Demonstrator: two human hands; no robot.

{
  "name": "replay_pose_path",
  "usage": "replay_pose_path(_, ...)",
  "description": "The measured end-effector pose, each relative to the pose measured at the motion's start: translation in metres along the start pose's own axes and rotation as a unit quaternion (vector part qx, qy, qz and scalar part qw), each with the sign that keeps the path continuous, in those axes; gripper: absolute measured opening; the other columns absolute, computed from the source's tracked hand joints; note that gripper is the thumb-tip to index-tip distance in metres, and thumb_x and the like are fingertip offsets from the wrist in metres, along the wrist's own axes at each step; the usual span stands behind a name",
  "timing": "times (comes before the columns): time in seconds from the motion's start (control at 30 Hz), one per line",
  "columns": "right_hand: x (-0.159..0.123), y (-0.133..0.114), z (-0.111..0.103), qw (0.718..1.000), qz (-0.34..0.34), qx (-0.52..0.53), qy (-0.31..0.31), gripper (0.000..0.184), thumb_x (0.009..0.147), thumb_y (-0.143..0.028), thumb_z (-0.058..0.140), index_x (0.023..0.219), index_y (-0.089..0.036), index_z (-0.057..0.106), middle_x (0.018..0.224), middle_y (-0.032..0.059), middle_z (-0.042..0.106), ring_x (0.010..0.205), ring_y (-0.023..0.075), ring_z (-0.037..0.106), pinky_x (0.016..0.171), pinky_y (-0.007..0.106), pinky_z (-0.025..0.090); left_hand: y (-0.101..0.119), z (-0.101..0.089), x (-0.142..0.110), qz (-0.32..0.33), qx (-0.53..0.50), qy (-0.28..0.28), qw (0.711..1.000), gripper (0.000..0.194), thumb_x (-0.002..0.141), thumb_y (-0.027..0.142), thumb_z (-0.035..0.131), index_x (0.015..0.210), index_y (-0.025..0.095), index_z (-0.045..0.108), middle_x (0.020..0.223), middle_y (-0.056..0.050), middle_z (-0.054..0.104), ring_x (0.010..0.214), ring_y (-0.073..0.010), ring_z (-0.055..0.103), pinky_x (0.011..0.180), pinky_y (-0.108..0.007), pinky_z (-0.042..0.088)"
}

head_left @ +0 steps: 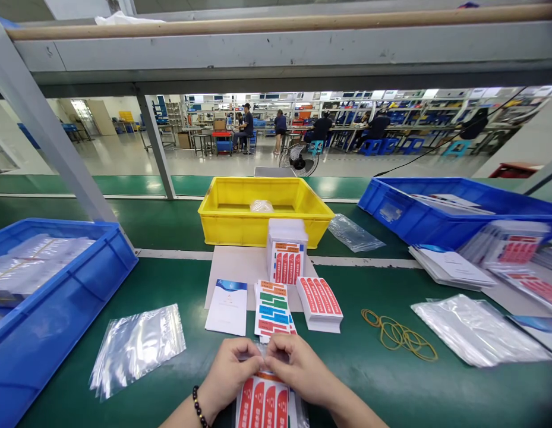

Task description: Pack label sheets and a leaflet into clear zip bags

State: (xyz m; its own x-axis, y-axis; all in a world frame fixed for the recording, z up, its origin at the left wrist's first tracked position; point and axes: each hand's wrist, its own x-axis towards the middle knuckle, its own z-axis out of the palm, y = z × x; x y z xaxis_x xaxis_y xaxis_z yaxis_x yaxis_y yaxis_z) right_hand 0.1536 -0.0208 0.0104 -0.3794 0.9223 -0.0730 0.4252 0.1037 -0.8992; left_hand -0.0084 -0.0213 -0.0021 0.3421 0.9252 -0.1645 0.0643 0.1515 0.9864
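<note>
My left hand (237, 370) and my right hand (295, 364) meet at the near edge of the bench, fingertips pinched together on the top edge of a clear plastic bag (303, 416). Inside the bag lies a sheet of red stickers (263, 405). Just beyond my fingers is a stack of multicoloured sticker sheets (272, 309). To its left sits a white booklet with a blue top (227, 307), and to its right a pile of red-and-white sticker sheets (320, 303). Behind them stands an upright stack of filled bags (287, 252).
A yellow bin (267, 229) stands ahead, with blue bins left (75, 315) and right (391, 217). Flat clear bags (139, 345) lie at left, rubber bands (400, 336) and more bags (476, 330) at right. A metal post (57, 119) rises at left. Several people work far off.
</note>
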Motion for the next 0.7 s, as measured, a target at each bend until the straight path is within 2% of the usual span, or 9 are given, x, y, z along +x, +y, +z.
replay_pose_path(0.07,-0.001,0.002,-0.004,0.999,-0.024,-0.025,0.0,0.012,0.068,-0.012,0.051,0.058,-0.017,0.05,0.059,-0.0029,0.053,0.058,0.0114,0.047,0.056,0.022,0.036,0.001,-0.004,-0.001,0.063,0.051,0.002,0.997,0.019,0.066,0.033,0.066,0.067,0.014,0.065,0.071,-0.004,0.061,0.069,-0.0165,0.055,0.067,-0.027,0.042)
replay_pose_path(0.17,0.0,0.004,-0.011,0.993,-0.079,-0.071,0.05,0.008,0.069,-0.012,0.054,0.072,-0.018,0.056,0.074,0.0003,0.057,0.072,0.0157,0.052,0.066,0.026,0.041,0.0,-0.012,-0.001,0.154,0.099,0.056,0.982,0.033,0.069,0.037,0.064,0.097,0.019,0.063,0.1,-0.009,0.06,0.096,-0.0225,0.053,0.086,-0.033,0.041)
replay_pose_path(0.27,0.002,0.008,-0.016,0.977,-0.121,-0.121,0.131,0.008,0.075,-0.018,0.054,0.083,-0.02,0.054,0.082,0.0034,0.056,0.08,0.019,0.052,0.07,0.03,0.042,-0.003,-0.018,-0.001,0.176,0.109,0.133,0.969,0.031,0.079,0.038,0.052,0.102,0.02,0.058,0.104,-0.009,0.058,0.101,-0.0224,0.051,0.09,-0.036,0.039)
replay_pose_path(0.4,0.007,0.016,-0.016,0.948,-0.162,-0.175,0.21,0.006,0.082,-0.02,0.047,0.08,-0.02,0.052,0.075,0.0032,0.056,0.073,0.0189,0.053,0.064,0.03,0.043,0.0,-0.022,-0.005,0.168,0.118,0.213,0.955,0.026,0.083,0.036,0.044,0.097,0.019,0.057,0.097,-0.008,0.059,0.096,-0.0207,0.054,0.087,-0.033,0.041)
replay_pose_path(0.5,0.008,0.019,-0.016,0.934,-0.184,-0.194,0.237,0.008,0.082,-0.021,0.046,0.077,-0.02,0.052,0.071,0.0027,0.055,0.068,0.0183,0.053,0.06,0.03,0.043,0.014,-0.03,-0.015,0.161,0.158,0.22,0.949,0.026,0.084,0.036,0.041,0.097,0.019,0.056,0.094,-0.007,0.059,0.092,-0.0195,0.055,0.082,-0.031,0.042)
replay_pose_path(0.6,0.006,0.018,-0.016,0.934,-0.193,-0.211,0.213,0.006,0.082,-0.019,0.047,0.078,-0.019,0.052,0.074,0.0032,0.055,0.07,0.0185,0.053,0.061,0.03,0.043,0.029,-0.052,-0.03,0.137,0.255,0.215,0.933,0.026,0.084,0.037,0.039,0.094,0.019,0.055,0.093,-0.006,0.06,0.088,-0.0189,0.055,0.077,-0.029,0.043)
replay_pose_path(0.7,0.003,0.014,-0.014,0.938,-0.199,-0.229,0.166,0.003,0.079,-0.018,0.051,0.079,-0.02,0.052,0.076,0.0034,0.055,0.073,0.0189,0.052,0.064,0.031,0.043,0.035,-0.084,-0.041,0.037,0.391,0.234,0.89,0.03,0.084,0.04,0.033,0.079,0.02,0.054,0.072,-0.003,0.059,0.069,-0.0176,0.054,0.063,-0.027,0.04)
